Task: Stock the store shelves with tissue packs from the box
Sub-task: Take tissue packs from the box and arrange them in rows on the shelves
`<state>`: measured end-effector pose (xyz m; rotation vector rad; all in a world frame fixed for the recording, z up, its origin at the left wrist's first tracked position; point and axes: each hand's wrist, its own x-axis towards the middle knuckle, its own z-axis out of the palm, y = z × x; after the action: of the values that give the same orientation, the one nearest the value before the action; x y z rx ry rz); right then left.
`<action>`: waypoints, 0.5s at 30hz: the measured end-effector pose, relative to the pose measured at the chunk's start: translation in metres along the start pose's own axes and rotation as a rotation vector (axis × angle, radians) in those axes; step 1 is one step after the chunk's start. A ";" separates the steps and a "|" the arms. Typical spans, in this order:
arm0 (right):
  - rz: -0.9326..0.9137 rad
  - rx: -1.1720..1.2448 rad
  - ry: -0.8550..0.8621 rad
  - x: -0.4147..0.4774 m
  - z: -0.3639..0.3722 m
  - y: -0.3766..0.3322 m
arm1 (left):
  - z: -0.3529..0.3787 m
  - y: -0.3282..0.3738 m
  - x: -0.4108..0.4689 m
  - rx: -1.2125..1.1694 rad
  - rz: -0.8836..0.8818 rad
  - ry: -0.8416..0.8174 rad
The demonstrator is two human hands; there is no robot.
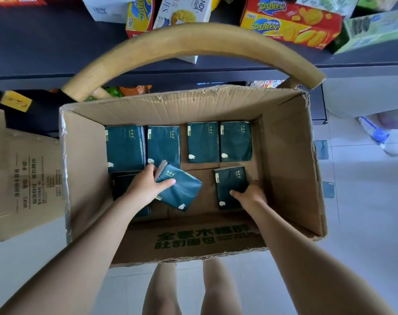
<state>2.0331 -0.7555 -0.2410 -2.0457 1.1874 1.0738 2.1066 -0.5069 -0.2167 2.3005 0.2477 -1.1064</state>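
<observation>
Status: mid-pick, both arms down in the box [284,169].

- Left grip [145,187]: fingers and thumb curled round one tissue pack [182,194], which is tilted up off the box floor, near-centre.
- Right grip [250,196]: pinching a second pack [228,180] at its near-right corner. That pack looks flat on the cardboard; can't tell if it's lifted.
- Left in the box: a far row of four packs [202,142] lying flat, two left and two right with a gap between. At least one more pack [123,185] sits near-left under the left forearm, partly hidden.
- Only one layer, with bare cardboard showing between packs. My read: the box is mostly emptied, with roughly seven to go counting the two in hand.
- The shelf [45,42] on the far side shows only snack boxes [288,26]. No tissue packs are visible on it from here, so I can't confirm how many are placed.
- A curved wooden chair back [193,39] arcs over the far edge of the box. A second carton [23,178] is on the left, contents not visible.

Remaining: lift these two, shelve, repeat for the rest.
</observation>
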 end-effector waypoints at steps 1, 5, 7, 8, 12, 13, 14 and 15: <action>0.016 -0.030 -0.007 0.002 0.004 0.000 | 0.002 -0.001 -0.001 -0.063 -0.022 0.019; 0.008 -0.084 0.008 0.005 0.011 -0.004 | 0.007 -0.005 -0.007 -0.223 -0.081 0.071; -0.008 -0.082 -0.002 0.002 0.009 -0.006 | 0.007 -0.006 -0.010 -0.199 -0.073 0.081; -0.019 -0.067 -0.003 -0.001 0.007 -0.006 | 0.006 -0.007 -0.012 -0.177 -0.065 0.077; -0.137 0.073 0.058 -0.019 -0.003 -0.006 | -0.006 -0.002 -0.026 -0.180 -0.038 0.113; -0.156 0.107 0.055 -0.025 -0.007 -0.007 | -0.010 0.000 -0.030 -0.191 -0.027 0.129; -0.169 0.134 0.045 -0.031 -0.012 -0.007 | -0.016 0.003 -0.035 -0.192 -0.013 0.143; -0.180 0.156 0.038 -0.038 -0.018 -0.008 | -0.022 0.007 -0.040 -0.179 0.007 0.152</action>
<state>2.0355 -0.7479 -0.1991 -2.0155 1.0478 0.8343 2.0979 -0.4976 -0.1722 2.2249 0.3807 -0.8691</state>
